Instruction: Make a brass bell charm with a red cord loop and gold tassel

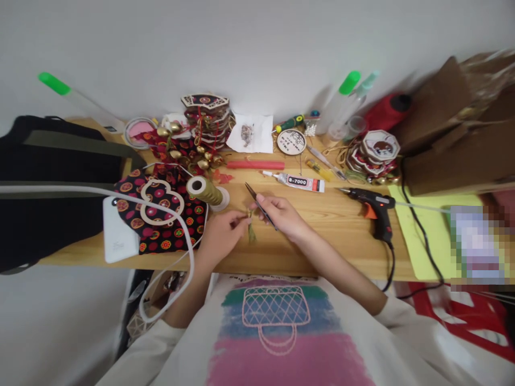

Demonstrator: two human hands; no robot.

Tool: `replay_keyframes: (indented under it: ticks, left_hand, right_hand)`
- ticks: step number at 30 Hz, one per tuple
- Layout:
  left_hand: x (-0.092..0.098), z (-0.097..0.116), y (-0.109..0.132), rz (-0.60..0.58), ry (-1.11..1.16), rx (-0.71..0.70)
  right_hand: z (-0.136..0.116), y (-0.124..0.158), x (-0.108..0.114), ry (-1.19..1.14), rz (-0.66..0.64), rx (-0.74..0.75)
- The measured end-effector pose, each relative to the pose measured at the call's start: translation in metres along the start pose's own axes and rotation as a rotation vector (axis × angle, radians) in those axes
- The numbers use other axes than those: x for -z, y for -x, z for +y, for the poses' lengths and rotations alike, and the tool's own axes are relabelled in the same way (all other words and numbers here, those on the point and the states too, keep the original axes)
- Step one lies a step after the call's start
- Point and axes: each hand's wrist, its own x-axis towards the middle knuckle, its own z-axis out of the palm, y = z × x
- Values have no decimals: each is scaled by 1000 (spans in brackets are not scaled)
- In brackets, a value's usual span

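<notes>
My left hand [230, 229] is closed in a pinch at the top of a small olive-green thread tassel [251, 232]. The tassel's loose strands hang toward the table's front edge. Close on its right, my right hand [284, 214] is closed around dark tweezers [262, 201]; their pointed tips face up and left, away from the tassel. Fingers of both hands nearly meet at the tassel's top, and whether they touch cannot be made out. Behind my left hand stands a spool of olive-green thread [209, 193], tilted beside a white spool base.
A glue gun [372, 206] with a cord lies right, near a yellow sheet [418, 241]. Behind the hands are a B-7000 glue tube [300, 182] and red stick [255, 165]. Patterned fabric [173, 236] lies left; a white cable [187, 236] loops over my left forearm.
</notes>
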Motion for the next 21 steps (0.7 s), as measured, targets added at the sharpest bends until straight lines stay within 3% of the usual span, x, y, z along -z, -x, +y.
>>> replay_keyframes:
  ticks: [4, 9, 11, 14, 17, 21]
  left_hand:
    - [-10, 3, -9, -63, 47, -20]
    - [-10, 3, -9, -43, 152, 22]
    - [-9, 3, -10, -32, 195, 50]
    - [-10, 4, -12, -23, 220, 58]
    - [-10, 3, -13, -18, 237, 48]
    - [-9, 6, -10, -14, 315, 45]
  right_hand:
    - [-2, 0, -1, -10, -7, 9]
    - [-5, 7, 10, 86, 19, 65]
    - [-5, 13, 18, 251, 58, 136]
    - [-5, 25, 28, 694, 118, 281]
    - [-3, 35, 31, 1080, 242, 303]
    - [-5, 40, 29, 1260, 377, 311]
